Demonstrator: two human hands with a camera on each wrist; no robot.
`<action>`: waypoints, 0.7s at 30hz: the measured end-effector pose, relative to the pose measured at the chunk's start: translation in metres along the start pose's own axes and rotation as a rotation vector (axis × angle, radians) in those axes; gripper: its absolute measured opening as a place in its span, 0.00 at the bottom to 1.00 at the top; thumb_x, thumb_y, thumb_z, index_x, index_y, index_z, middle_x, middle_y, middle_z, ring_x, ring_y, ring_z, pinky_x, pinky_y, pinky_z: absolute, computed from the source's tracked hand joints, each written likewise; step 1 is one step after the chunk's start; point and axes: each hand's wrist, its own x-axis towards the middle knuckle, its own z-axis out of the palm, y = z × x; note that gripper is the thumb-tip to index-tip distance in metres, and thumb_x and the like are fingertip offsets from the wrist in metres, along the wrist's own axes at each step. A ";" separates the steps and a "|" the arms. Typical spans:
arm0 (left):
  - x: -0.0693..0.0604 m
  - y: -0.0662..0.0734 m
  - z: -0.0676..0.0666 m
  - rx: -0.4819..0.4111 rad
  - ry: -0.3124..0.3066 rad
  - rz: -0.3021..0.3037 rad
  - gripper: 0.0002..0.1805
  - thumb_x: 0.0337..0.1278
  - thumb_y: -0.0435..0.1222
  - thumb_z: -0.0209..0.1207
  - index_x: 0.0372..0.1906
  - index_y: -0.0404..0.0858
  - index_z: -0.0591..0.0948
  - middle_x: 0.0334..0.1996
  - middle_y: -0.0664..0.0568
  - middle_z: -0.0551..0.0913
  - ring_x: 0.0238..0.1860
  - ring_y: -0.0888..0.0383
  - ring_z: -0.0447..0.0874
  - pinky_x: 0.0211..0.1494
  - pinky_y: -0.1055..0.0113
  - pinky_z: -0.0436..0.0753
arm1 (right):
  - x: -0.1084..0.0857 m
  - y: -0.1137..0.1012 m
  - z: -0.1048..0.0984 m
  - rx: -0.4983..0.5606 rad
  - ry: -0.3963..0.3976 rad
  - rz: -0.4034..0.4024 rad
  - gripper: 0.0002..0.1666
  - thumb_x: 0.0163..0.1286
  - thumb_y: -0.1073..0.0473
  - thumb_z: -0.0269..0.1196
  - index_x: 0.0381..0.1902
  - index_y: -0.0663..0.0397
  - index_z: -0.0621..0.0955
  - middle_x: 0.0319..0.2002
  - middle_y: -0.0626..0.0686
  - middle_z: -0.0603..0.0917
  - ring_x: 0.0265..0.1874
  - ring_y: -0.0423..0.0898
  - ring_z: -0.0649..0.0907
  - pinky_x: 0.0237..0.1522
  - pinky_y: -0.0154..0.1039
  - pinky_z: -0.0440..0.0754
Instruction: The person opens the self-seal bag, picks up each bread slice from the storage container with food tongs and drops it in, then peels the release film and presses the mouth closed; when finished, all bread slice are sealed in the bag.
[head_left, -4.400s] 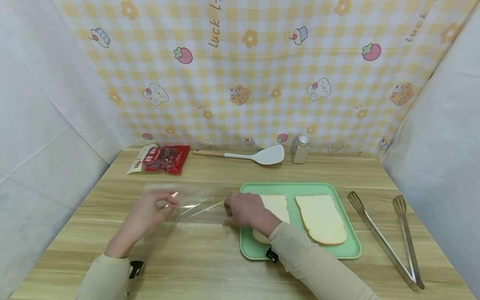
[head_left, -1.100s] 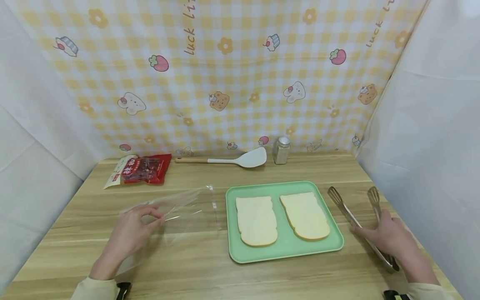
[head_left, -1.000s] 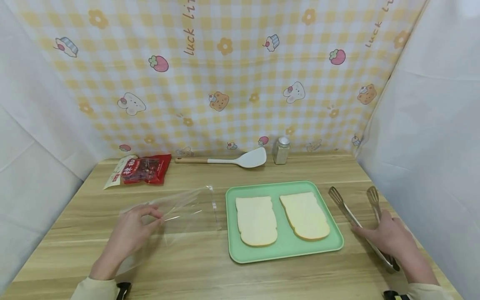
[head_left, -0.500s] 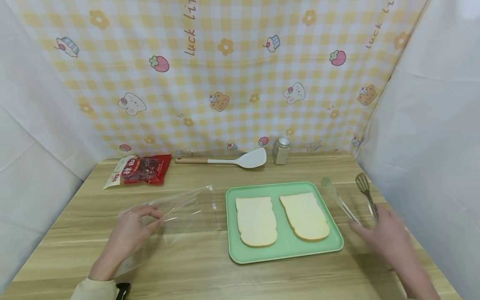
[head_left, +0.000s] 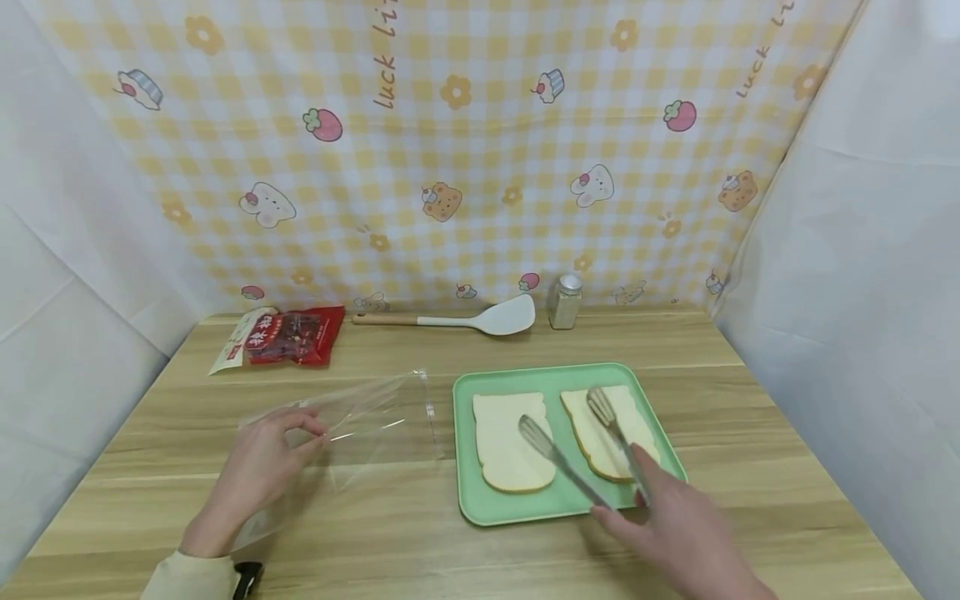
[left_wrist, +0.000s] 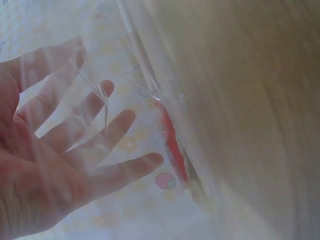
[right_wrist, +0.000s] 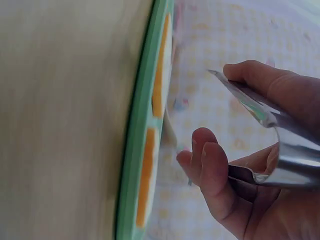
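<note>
My left hand [head_left: 258,471] pinches a clear plastic bag [head_left: 375,429] by thumb and index finger at the table's left. In the left wrist view the other fingers [left_wrist: 122,172] spread behind the film. My right hand [head_left: 678,529] grips metal tongs [head_left: 573,475], arms apart, above the green tray [head_left: 480,500]. One tong head hangs over the left bread slice [head_left: 510,458], the other over the right bread slice [head_left: 645,442]. The right wrist view has thumb and fingers on either arm of the tongs [right_wrist: 300,160], with both slices' brown edges beyond.
Along the back lie a red snack packet [head_left: 300,337] and a white spatula [head_left: 502,317] with a wooden handle. A glass shaker [head_left: 565,304] stands right of them. A checked cloth [head_left: 465,150] hangs behind, and white sheets [head_left: 847,250] flank the table.
My right hand has let go of the bag, taken the tongs up from the table's right side and carried them left over the tray. My left hand keeps its hold on the bag.
</note>
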 end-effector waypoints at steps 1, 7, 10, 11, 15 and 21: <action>0.000 0.000 0.000 0.001 -0.001 0.001 0.02 0.59 0.34 0.72 0.35 0.39 0.92 0.55 0.33 0.88 0.64 0.28 0.81 0.67 0.30 0.76 | -0.001 -0.005 0.004 0.002 -0.018 -0.001 0.64 0.60 0.23 0.70 0.78 0.60 0.65 0.39 0.48 0.86 0.34 0.42 0.82 0.34 0.46 0.84; 0.001 0.000 0.000 0.011 -0.018 0.001 0.02 0.60 0.34 0.72 0.36 0.40 0.92 0.56 0.33 0.88 0.65 0.27 0.80 0.67 0.29 0.74 | -0.008 -0.024 0.025 -0.016 -0.019 -0.030 0.68 0.54 0.20 0.72 0.78 0.59 0.68 0.54 0.56 0.89 0.45 0.50 0.89 0.47 0.55 0.88; 0.001 0.001 0.000 0.010 -0.028 -0.006 0.02 0.60 0.34 0.72 0.36 0.41 0.91 0.57 0.33 0.87 0.65 0.27 0.79 0.68 0.28 0.73 | -0.009 -0.029 0.031 -0.022 -0.017 -0.040 0.68 0.53 0.20 0.73 0.78 0.58 0.68 0.58 0.60 0.87 0.48 0.57 0.89 0.50 0.58 0.87; 0.001 0.001 0.000 0.010 -0.029 -0.007 0.02 0.60 0.34 0.72 0.36 0.40 0.91 0.57 0.33 0.87 0.66 0.27 0.79 0.68 0.28 0.73 | -0.009 -0.031 0.032 -0.022 -0.018 -0.039 0.68 0.53 0.20 0.73 0.78 0.58 0.67 0.59 0.61 0.87 0.51 0.60 0.89 0.51 0.60 0.87; 0.001 0.000 0.001 0.009 -0.032 -0.011 0.02 0.60 0.34 0.72 0.36 0.40 0.91 0.58 0.33 0.87 0.66 0.27 0.78 0.68 0.28 0.73 | -0.009 -0.034 0.034 -0.037 -0.012 -0.051 0.67 0.53 0.21 0.73 0.79 0.55 0.67 0.58 0.62 0.87 0.49 0.61 0.89 0.51 0.60 0.87; 0.001 -0.001 0.001 0.001 -0.038 -0.020 0.02 0.60 0.35 0.72 0.36 0.41 0.91 0.57 0.33 0.87 0.66 0.27 0.78 0.68 0.28 0.73 | -0.009 -0.036 0.034 -0.051 -0.024 -0.059 0.67 0.53 0.21 0.74 0.79 0.53 0.66 0.57 0.63 0.87 0.48 0.62 0.88 0.51 0.61 0.87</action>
